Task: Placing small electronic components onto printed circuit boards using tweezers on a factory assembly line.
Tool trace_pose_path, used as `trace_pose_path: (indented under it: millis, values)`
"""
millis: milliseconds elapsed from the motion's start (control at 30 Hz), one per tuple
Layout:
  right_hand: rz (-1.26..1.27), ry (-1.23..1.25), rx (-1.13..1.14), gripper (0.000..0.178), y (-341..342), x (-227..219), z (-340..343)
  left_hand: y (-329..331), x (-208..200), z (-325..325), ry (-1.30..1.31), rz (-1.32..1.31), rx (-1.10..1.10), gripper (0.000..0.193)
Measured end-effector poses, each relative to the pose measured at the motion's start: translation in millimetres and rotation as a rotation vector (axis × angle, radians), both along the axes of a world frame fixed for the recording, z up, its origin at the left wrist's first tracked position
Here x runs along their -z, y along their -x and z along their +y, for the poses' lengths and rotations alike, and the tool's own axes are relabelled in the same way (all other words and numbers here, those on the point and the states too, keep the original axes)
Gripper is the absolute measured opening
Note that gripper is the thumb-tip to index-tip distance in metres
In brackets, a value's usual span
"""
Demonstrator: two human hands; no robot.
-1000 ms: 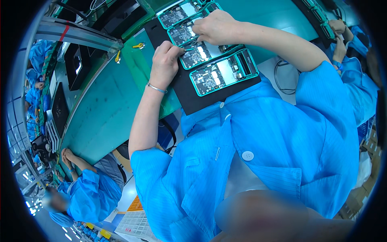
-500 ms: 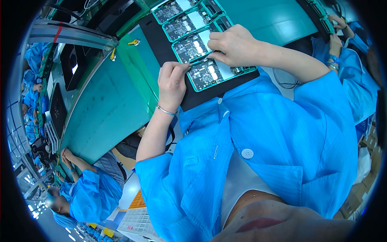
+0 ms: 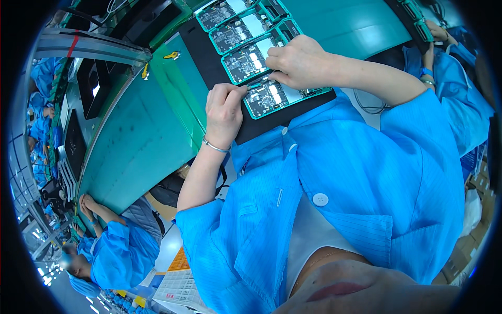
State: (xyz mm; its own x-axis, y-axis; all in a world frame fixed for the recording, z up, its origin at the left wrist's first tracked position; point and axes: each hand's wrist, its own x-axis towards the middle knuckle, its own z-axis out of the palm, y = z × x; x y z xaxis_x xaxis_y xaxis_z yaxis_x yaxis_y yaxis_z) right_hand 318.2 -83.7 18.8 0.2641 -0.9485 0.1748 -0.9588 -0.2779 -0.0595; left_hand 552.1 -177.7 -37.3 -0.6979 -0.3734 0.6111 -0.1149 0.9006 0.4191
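Note:
On a black mat (image 3: 206, 63) lie several teal trays, each with an opened phone board inside. My left hand (image 3: 224, 112) rests on the mat, its fingertips pressing the left edge of the nearest tray (image 3: 272, 99). My right hand (image 3: 300, 63) lies over that same tray's top right part, fingers curled down onto the board; whether it holds something small is hidden. A second tray (image 3: 246, 60) sits just behind, and another tray (image 3: 232, 31) beyond it. A thin bracelet circles my left wrist.
The green workbench (image 3: 136, 146) stretches left, with black boxes (image 3: 91, 86) along its far side and a yellow clip (image 3: 171, 54). A co-worker in blue (image 3: 112, 251) sits at lower left. Another person's hands (image 3: 434, 36) work at upper right.
The view has tipped so the trays sit higher and closer. My left hand slid from the mat's left edge toward the nearest tray, and my right hand came down onto that tray.

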Motion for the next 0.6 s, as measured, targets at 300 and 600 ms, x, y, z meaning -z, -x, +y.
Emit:
trace_pose_path:
  millis: [300, 600]
  values:
    - [0.035, -0.009, -0.020, 0.024, -1.0, 2.9, -2.6, 0.1, 1.5, -0.8, 0.015, -0.007, 0.000, 0.027]
    - [0.030, 0.071, -0.090, 0.021, -1.6, 3.3, 0.5, 0.4, 2.3, 1.5, 0.014, -0.002, -0.005, 0.027]
